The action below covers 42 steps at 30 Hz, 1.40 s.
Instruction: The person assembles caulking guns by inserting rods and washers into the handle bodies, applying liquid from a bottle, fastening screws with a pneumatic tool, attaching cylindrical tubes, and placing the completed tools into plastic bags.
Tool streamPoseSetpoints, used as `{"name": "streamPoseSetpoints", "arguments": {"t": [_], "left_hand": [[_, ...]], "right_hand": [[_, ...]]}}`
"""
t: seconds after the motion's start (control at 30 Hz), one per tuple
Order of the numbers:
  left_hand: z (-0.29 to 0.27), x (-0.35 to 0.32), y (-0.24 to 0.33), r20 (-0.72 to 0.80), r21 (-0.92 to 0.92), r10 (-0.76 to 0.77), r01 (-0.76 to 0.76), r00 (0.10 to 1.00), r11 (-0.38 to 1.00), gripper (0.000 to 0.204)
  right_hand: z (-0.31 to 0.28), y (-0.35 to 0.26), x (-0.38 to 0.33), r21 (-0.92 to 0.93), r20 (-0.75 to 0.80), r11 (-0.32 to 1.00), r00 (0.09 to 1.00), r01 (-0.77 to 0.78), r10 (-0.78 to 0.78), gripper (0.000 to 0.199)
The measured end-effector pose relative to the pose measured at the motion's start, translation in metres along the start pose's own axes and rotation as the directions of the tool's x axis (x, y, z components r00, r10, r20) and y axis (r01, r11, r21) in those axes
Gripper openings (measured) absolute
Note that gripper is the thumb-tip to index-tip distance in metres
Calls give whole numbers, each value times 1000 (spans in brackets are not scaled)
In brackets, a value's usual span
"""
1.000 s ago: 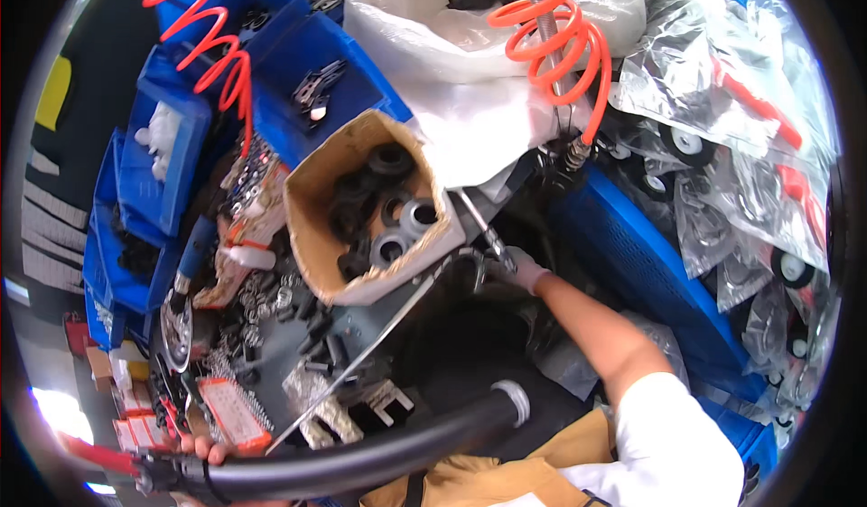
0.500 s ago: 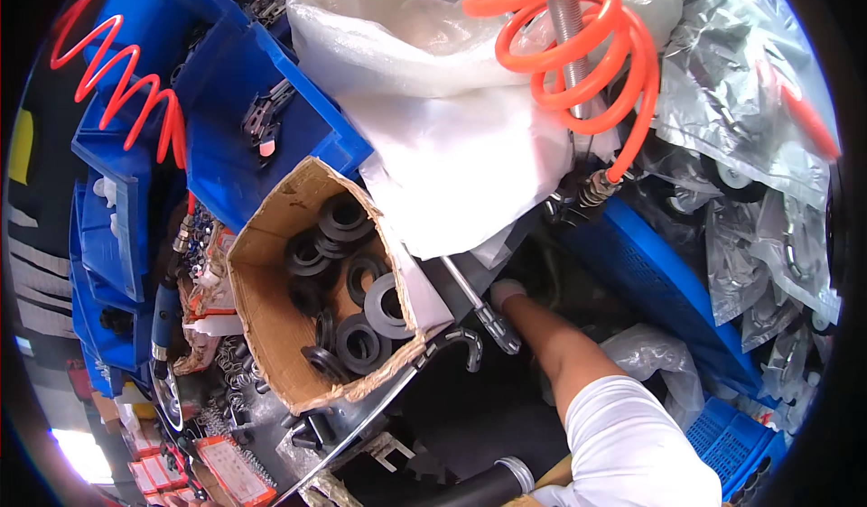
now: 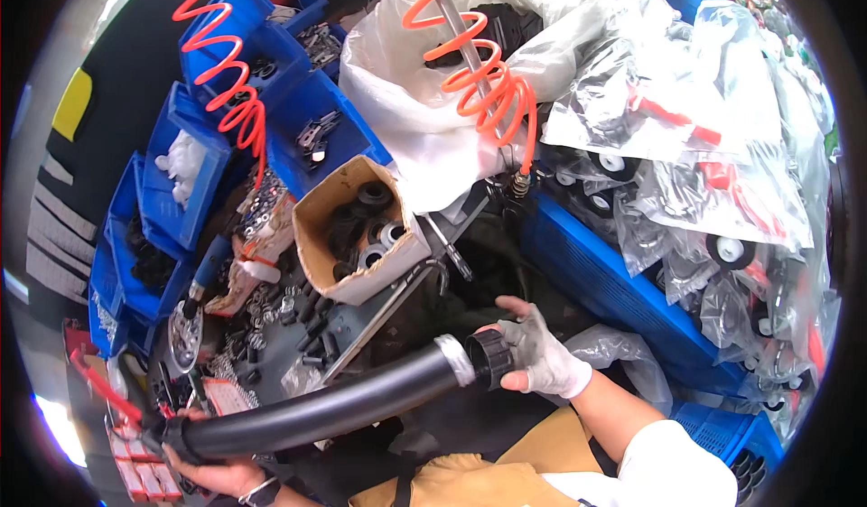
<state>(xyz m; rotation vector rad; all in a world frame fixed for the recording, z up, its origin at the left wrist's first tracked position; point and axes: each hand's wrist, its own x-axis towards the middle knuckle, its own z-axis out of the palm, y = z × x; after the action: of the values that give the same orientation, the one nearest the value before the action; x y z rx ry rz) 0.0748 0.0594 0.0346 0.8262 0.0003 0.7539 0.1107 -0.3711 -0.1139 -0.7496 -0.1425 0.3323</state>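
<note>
A thick, curved black tube (image 3: 316,417) lies across the front of me, with a silvery band (image 3: 453,360) round it near its right end. My left hand (image 3: 212,473), a dark band on its wrist, is closed round the tube's left end from below; some of its fingers are hidden behind it. At the other end sits a black ribbed collar (image 3: 490,359). My right hand (image 3: 549,355), in a whitish glove with bare fingertips, grips this collar with the thumb low and one finger sticking out above.
A cardboard box (image 3: 361,277) of black rings stands on the bench corner, beside a metal rod (image 3: 447,247). Blue bins (image 3: 185,182) hold small parts at left. Orange coiled hoses (image 3: 488,83) hang above. A blue crate (image 3: 623,299) and bagged wheels (image 3: 730,251) crowd the right.
My right hand, earlier reaching into the dark space by the blue crate, has come back to the tube's right end. The view has shifted, bringing my left hand and more of the tube into sight.
</note>
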Motion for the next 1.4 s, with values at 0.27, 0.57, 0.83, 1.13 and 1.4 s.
{"name": "streamPoseSetpoints", "arguments": {"t": [0.27,0.57,0.83,1.13,1.4], "left_hand": [[3,-31,-1,-99,-115,-143,131,985,985,50],[-16,-25,15,-154,-114,-239,223,959,968,40],[5,-37,25,-20,-161,-217,211,976,964,42],[48,-27,21,-89,-135,-167,155,982,979,37],[73,-27,60,318,-2,-13,14,948,1000,64]], "right_hand": [[18,-24,-44,-726,604,300,782,619,-155,69],[21,-22,-64,-389,884,25,381,921,-271,55],[43,7,-90,-435,69,890,981,-134,181,78],[72,8,-21,-684,364,174,539,708,-760,29],[102,98,-33,77,-179,941,924,-329,338,34]]}}
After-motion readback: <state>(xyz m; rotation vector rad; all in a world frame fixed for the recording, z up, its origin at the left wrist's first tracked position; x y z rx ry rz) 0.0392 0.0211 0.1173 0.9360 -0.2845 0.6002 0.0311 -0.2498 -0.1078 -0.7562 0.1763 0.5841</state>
